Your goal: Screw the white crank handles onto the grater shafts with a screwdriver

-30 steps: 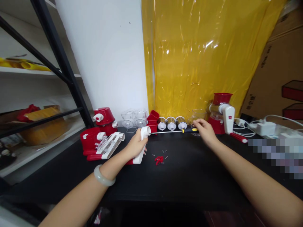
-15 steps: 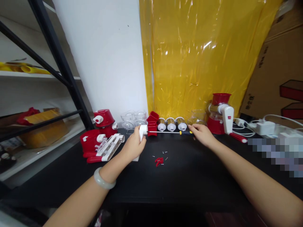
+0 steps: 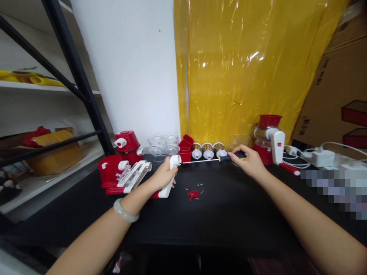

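My left hand (image 3: pixel 163 176) is closed around a white crank handle (image 3: pixel 166 190) with a red grip, its round end raised and facing right. In my right hand (image 3: pixel 249 162), thumb and fingers pinch a screwdriver (image 3: pixel 225 159) by its black and yellow handle. The long thin shaft points left to the crank's round end; I cannot tell whether the tip sits inside it. Below, on the black table (image 3: pixel 229 214), lie small red plastic pieces (image 3: pixel 193 195) with several small screws (image 3: pixel 202 192) around them.
Red grater bodies (image 3: pixel 110 170) and more white crank handles (image 3: pixel 137 176) stand at left. Clear cups (image 3: pixel 163 145), red parts (image 3: pixel 185 148) and metal grating drums (image 3: pixel 208 151) line the back. An assembled grater (image 3: pixel 265 139), white chargers (image 3: pixel 323 157) and a carton (image 3: pixel 335 84) are at right.
The crank handle has turned in my left hand, and more of its white arm and red grip shows. My right-hand fingers have shifted on the screwdriver handle. The view moved slightly.
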{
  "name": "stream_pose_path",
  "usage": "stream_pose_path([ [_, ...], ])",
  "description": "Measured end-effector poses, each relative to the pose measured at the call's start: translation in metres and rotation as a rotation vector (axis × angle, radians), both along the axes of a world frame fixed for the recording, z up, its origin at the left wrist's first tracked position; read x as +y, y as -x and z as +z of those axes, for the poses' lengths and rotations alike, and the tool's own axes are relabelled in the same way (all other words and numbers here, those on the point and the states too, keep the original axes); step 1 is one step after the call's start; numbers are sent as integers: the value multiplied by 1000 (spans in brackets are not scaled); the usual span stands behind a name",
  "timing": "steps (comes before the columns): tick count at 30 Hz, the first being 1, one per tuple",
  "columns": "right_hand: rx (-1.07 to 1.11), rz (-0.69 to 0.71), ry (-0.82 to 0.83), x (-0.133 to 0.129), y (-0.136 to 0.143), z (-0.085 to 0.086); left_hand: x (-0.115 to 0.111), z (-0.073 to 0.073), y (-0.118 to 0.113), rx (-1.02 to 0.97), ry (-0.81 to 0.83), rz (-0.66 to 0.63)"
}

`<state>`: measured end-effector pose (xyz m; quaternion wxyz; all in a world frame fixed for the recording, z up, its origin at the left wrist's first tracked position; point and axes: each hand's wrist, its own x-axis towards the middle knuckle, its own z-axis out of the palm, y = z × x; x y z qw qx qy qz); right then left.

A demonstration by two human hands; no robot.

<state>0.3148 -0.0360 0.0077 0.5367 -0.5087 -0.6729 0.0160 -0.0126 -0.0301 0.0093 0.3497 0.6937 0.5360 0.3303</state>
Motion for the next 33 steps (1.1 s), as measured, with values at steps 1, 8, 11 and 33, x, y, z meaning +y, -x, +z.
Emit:
stream_pose_path([
  [1, 42, 17, 27, 2, 0, -1, -1, 0, 0, 19, -26, 7],
  [8, 566, 204, 671, 16, 8, -18, -7, 9, 2, 325, -409, 46],
  [11, 466, 179, 880, 17, 10, -27, -9, 12, 2, 391, -521, 54],
  [33, 170, -67, 167, 3, 12, -11, 1, -1, 0, 75, -67, 42],
])
